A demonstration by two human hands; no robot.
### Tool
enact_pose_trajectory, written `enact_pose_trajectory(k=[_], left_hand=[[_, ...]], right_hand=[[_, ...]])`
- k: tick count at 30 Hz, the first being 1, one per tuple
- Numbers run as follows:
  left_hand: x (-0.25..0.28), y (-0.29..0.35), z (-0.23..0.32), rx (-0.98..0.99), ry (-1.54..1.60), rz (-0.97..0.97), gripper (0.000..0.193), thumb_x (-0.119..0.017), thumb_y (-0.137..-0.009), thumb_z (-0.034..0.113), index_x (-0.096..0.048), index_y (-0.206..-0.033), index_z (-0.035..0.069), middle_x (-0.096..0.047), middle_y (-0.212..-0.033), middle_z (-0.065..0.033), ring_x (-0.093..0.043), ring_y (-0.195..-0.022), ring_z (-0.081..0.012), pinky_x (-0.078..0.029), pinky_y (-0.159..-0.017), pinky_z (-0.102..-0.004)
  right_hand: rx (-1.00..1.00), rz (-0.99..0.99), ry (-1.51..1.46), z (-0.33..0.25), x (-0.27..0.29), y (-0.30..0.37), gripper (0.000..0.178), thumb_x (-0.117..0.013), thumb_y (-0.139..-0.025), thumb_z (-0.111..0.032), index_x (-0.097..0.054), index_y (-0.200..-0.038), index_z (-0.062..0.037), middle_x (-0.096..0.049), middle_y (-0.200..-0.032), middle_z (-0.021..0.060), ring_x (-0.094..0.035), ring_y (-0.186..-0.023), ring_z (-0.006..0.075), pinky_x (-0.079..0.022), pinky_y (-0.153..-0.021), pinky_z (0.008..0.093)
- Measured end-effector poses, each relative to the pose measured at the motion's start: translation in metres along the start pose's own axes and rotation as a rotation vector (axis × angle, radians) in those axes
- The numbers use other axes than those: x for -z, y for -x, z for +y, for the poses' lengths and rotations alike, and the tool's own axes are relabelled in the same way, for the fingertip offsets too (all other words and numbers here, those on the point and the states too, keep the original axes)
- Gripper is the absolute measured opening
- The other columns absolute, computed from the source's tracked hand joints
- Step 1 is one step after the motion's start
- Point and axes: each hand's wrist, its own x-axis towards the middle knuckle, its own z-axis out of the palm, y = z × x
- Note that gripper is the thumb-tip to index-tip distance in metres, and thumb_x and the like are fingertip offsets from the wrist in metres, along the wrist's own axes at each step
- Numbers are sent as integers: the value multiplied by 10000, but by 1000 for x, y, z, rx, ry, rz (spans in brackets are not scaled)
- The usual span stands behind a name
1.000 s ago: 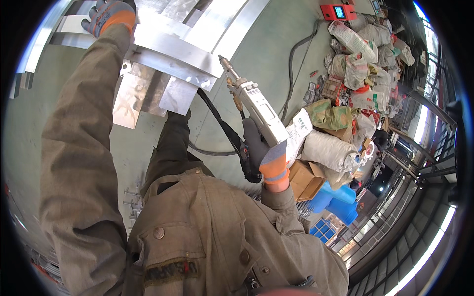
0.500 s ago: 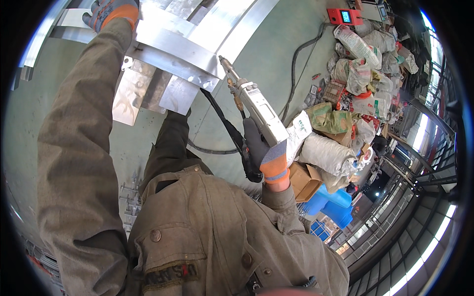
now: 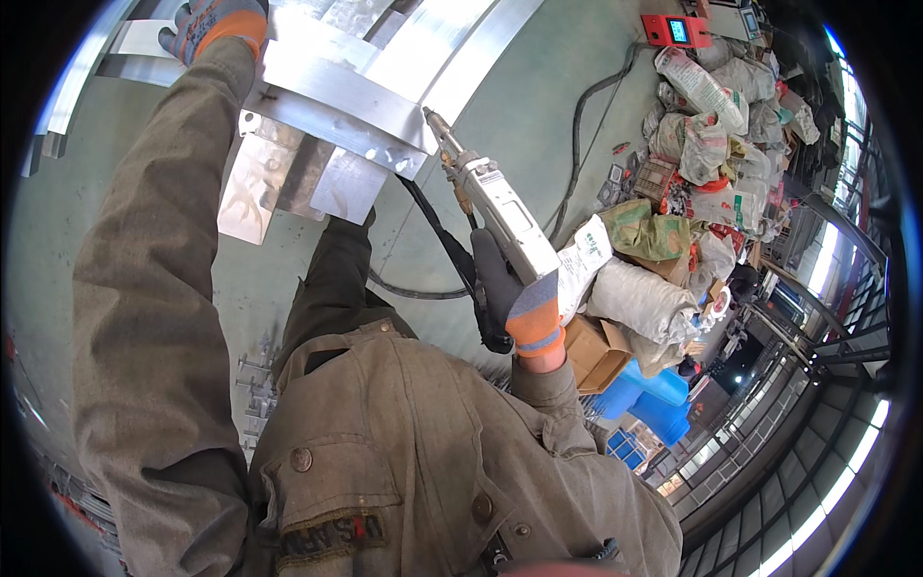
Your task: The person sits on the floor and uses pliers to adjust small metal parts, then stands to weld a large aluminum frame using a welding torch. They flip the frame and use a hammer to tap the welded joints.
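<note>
Shiny metal frame (image 3: pixel 457 53) at upper left, flat bars crossing. White welding torch (image 3: pixel 512 219) is in my right hand (image 3: pixel 514 300), gloved fingers closed round its rear body. It's tilted, pointing up-left; nozzle tip (image 3: pixel 429 113) sits right at the near bar's (image 3: pixel 336 85) right end. Can't tell if they touch. Black sheathed cable (image 3: pixel 450 252) runs up-left from my right hand toward the bar.

Left hand (image 3: pixel 225 25), gloved too, is over the frame's left part, cut off by the top edge; can't tell if it's gripping or just resting. Metal plates (image 3: pixel 258 188) stick out below the bar, toward me.

On the right: red box (image 3: pixel 675 32) with lit screen, sacks and plastic bags (image 3: pixel 710 154) heaped, open cardboard box (image 3: pixel 588 358) near blue plastic containers (image 3: pixel 661 419).
</note>
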Motion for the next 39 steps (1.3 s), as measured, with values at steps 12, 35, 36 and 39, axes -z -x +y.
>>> enact_pose_trajectory(k=[12, 35, 36, 39], left_hand=[[3, 2, 1, -19, -8, 23, 668, -550, -1110, 586, -650, -1545, 89, -586, -1653, -163, -490, -1553, -372, -234, -1354, -595], [7, 1, 4, 27, -21, -35, 704, -557, -1105, 611, -613, -1594, 107, -562, -1680, -161, -474, -1579, -350, -239, -1362, -576], [8, 1, 5, 27, -21, -36, 704, -556, -1106, 609, -612, -1595, 106, -563, -1679, -162, -475, -1579, -351, -240, -1362, -575], [10, 1, 5, 34, -10, -65, 699, -555, -1109, 604, -612, -1594, 104, -563, -1678, -166, -472, -1582, -351, -240, -1363, -573]], right_hand=[[47, -14, 8, 7, 0, -1, 312, -827, -1029, -192, -786, -1266, 5, -805, -924, 60, -733, -781, 122, -573, -709, 313], [60, -18, -17, 6, -1, -1, 311, -821, -1038, -191, -779, -1276, 5, -810, -943, 76, -740, -793, 133, -572, -699, 318], [62, -13, -8, 6, -1, -1, 310, -821, -1038, -192, -779, -1274, 5, -808, -938, 75, -737, -789, 134, -570, -697, 319], [65, -14, 20, 5, 0, -1, 305, -822, -1037, -191, -779, -1264, 7, -807, -935, 71, -738, -786, 134, -571, -697, 320]])
